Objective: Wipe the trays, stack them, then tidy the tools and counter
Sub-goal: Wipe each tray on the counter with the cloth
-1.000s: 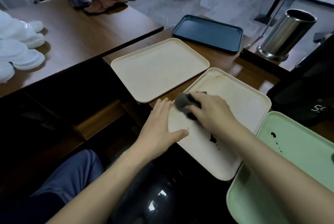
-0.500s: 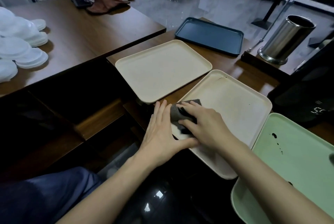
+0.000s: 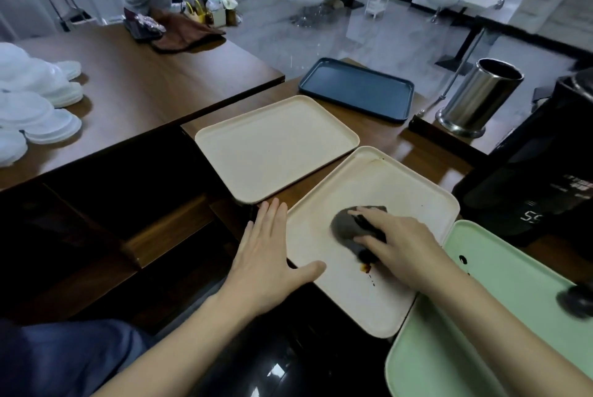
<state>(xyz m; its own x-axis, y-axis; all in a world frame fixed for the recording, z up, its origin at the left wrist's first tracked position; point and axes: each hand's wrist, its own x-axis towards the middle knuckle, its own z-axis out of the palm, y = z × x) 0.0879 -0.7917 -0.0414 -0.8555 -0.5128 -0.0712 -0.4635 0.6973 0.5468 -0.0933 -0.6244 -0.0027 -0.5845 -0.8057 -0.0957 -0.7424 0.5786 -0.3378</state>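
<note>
Wiping the near cream tray (image 3: 394, 178) – lying slantwise on the tabletop (image 3: 407, 146), just beside the other cream tray (image 3: 272, 146) and right up against the green tray (image 3: 513, 287). Pressing a grey cloth (image 3: 345, 228) down on the middle of it with the right hand (image 3: 401, 252), fingers and thumb curved round the bunched cloth. Holding the tray in place with the left hand (image 3: 272, 265), laid flat at the left rim, fingers straight and close together, thumb reaching over onto the tray. Hands apart, neither touching the other.

Left to clean here: dark drips (image 3: 367, 270) just below the cloth, and a thin brown smear by the far corner.

To do this well: drag the cloth back over the drips first, pressing hard enough to lift them and not just spread them. Turn to a clean bit of cloth after that. Then rub along the far rim to get the smear. Keep the left hand pushing down the whole time – probably the best way to stop a light, slippery tray from sliding, with its near corner seeming to poke past the tabletop edge.

After this one, more wiping: spots on the green tray too. No stacking yet, with the dark blue tray (image 3: 356, 88) well apart at the back.
</note>
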